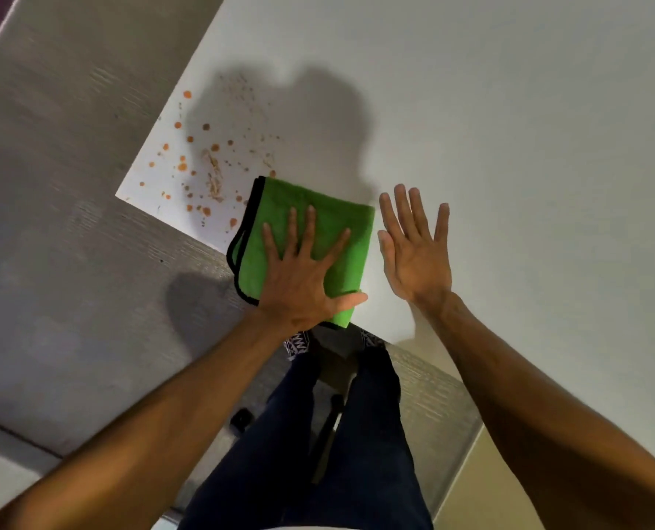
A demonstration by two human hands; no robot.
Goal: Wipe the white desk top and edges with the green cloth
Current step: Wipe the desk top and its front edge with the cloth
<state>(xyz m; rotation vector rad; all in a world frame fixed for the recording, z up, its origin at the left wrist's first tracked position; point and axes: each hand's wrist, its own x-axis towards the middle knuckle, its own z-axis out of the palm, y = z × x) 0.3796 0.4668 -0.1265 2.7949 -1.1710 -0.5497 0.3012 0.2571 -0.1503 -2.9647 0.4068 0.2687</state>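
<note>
Head view is showing the left hand [299, 277] pressing flat, fingers spread, on the folded cloth [318, 223], which is lying at the desk's [509, 109] near edge, just beside the stains [203, 162] near the corner. That flat palm is likely spreading pressure for a sweep into the mess. The right hand [413, 250] is lying open beside the cloth, holding nothing, probably steadying the person. No writing or brand is showing anywhere.
</note>
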